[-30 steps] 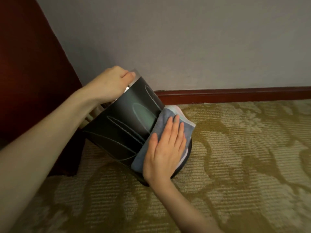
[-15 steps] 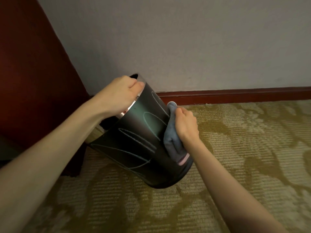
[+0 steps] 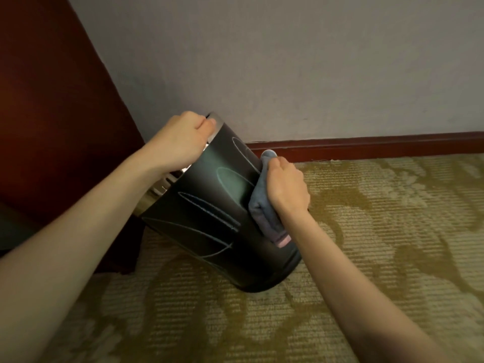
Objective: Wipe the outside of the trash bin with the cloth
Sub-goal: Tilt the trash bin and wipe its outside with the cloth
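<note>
A dark cylindrical trash bin [image 3: 209, 216] with thin curved line patterns and a shiny metal rim is tilted to the left, its base on the carpet. My left hand [image 3: 180, 142] grips the rim at the top. My right hand [image 3: 286, 187] holds a bunched grey-blue cloth [image 3: 264, 213] with a pink edge against the bin's right side. The bin's opening faces away and is hidden.
Patterned beige carpet [image 3: 366, 258] covers the floor. A grey wall [image 3: 288, 61] with a dark red baseboard [image 3: 366, 146] runs behind the bin. Dark red-brown furniture [image 3: 52, 113] stands close on the left.
My right hand went from pressing the cloth flat on the lower bin to gripping it bunched higher on the right side. The bin has turned more upright under my left hand.
</note>
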Available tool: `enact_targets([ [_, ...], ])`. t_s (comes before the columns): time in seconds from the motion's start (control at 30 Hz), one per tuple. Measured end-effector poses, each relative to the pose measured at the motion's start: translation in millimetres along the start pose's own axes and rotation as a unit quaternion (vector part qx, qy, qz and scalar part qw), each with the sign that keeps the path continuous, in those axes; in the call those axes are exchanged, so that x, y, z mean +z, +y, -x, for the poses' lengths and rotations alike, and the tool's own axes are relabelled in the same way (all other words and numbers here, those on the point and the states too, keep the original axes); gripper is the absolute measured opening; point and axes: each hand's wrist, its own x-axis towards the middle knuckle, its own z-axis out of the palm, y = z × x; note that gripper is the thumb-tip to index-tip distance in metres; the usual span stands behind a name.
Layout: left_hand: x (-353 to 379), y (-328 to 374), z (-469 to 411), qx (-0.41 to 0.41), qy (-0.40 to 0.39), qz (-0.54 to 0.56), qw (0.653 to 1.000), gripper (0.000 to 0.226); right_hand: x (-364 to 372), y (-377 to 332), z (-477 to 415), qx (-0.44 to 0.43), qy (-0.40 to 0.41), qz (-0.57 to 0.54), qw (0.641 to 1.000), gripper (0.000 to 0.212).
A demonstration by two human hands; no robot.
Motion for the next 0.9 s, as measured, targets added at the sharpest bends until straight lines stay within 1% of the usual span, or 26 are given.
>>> enact_targets([
  [0.1, 1.3, 1.7, -6.7, -0.007, 0.002, 0.000, 1.000, 0.045, 12.1, -4.1, 22.1, -0.036, 0.075, -0.004, 0.997, 0.044],
  [0.17, 2.2, 3.5, -10.7, -0.007, 0.003, -0.005, 1.000, 0.046, 22.2, -4.9, 35.9, -0.056, 0.111, 0.021, 0.992, 0.051],
  [0.27, 4.1, 5.8, -15.1, -0.004, 0.004, -0.018, 1.000, 0.045, 39.8, -4.1, 62.2, -0.082, 0.155, 0.076, 0.982, 0.059],
  [0.4, 2.8, 4.8, -20.5, -0.002, -0.003, -0.007, 1.000, 0.043, 57.2, -3.9, 85.2, -0.123, 0.201, 0.091, 0.968, 0.062],
  [0.57, -0.3, -2.3, -19.1, 0.007, -0.003, 0.000, 1.000, 0.044, 55.9, -7.9, 76.9, -0.136, 0.193, 0.101, 0.966, 0.063],
  [0.7, -1.5, -5.6, -14.5, 0.012, -0.006, 0.025, 1.000, 0.047, 47.0, -9.3, 67.0, -0.136, 0.153, 0.097, 0.974, 0.066],
  [0.9, 0.6, -1.2, -8.8, 0.025, -0.019, 0.020, 0.999, 0.043, 23.1, -20.9, 31.9, -0.084, 0.096, 0.021, 0.992, 0.049],
])
